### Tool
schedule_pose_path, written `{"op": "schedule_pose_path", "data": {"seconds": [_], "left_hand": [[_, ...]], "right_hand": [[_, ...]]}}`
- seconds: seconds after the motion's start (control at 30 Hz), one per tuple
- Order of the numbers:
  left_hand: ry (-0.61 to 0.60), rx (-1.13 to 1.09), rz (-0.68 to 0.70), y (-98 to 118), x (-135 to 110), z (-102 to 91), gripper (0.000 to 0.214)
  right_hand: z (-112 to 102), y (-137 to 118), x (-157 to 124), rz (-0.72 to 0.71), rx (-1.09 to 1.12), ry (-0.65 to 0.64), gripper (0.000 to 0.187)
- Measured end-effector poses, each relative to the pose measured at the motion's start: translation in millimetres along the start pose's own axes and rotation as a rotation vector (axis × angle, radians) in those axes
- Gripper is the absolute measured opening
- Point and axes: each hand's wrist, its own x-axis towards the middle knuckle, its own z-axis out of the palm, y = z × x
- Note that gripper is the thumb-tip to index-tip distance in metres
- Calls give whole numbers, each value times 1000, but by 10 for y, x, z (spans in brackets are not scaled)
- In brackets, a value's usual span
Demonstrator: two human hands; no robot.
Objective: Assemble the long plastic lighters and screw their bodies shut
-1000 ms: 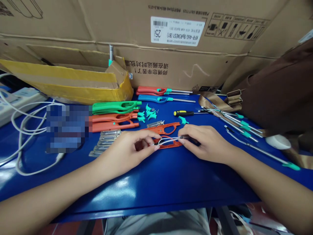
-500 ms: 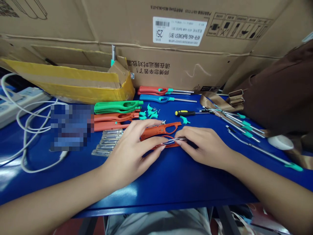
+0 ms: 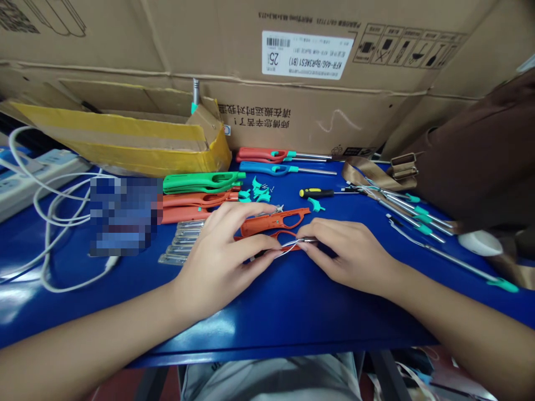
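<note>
My left hand (image 3: 228, 245) pinches thin white wires (image 3: 288, 243) between thumb and index finger, its other fingers arched over the table. Facing it, my right hand (image 3: 353, 250) closes its thumb and fingertips on a small metal tube (image 3: 310, 239), where the wires meet it; most of the tube is hidden. Just behind the wires lies an open orange lighter shell half (image 3: 271, 223) with a looped handle. A second orange shell half (image 3: 287, 236) sits beneath the wires, largely covered by my fingers. A teal trigger (image 3: 316, 205) is close behind my right hand.
Green (image 3: 203, 182) and orange lighter shells (image 3: 196, 199) lie left, near clear fuel tanks (image 3: 181, 240). Red (image 3: 265, 154) and blue lighters (image 3: 267, 168) lie behind, with a screwdriver (image 3: 320, 193). Metal rods (image 3: 463, 264) lie right. A yellow-edged carton (image 3: 167, 139) stands back left.
Between my hands the wires have shifted slightly, and one now bows lower. My left fingertips have moved a little; my right hand stays nearly in place.
</note>
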Motion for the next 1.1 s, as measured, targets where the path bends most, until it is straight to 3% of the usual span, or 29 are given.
{"op": "schedule_pose_path", "data": {"seconds": [0.17,0.5,0.83,1.1], "left_hand": [[8,77,62,-11,-3,-12,10],[-14,166,62,-55,-28,24,12],[-89,-112,-86,16,3,32,5],[-133,-237,7,57,-42,87,4]], "right_hand": [[1,-1,-2,-11,14,3,11],[9,-13,3,16,23,-30,12],[29,33,-11,17,82,-29,19],[29,43,7,-41,-8,-62,24]]}}
